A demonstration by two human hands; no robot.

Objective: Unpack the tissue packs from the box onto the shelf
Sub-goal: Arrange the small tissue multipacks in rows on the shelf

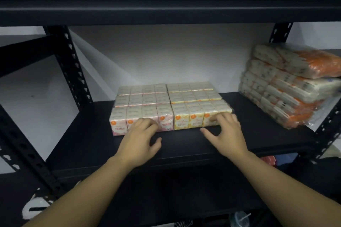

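Note:
Several tissue packs stand in tidy rows on the black shelf [83, 134]. The pink packs [142, 105] fill the left half and the yellow packs [195, 101] the right half. My left hand [140, 134] reaches the front of the pink row, its relaxed fingers touching the front pack. My right hand [225, 129] lies against the front of the yellow row with fingers spread and thumb out to the left. Neither hand grips anything. The box is out of view.
A tilted stack of orange-and-white wrapped tissue bundles [287, 86] leans at the shelf's right end. The black upper shelf [166, 0] hangs low overhead. Perforated black uprights [72, 64] flank the bay. A lower shelf holds dim objects.

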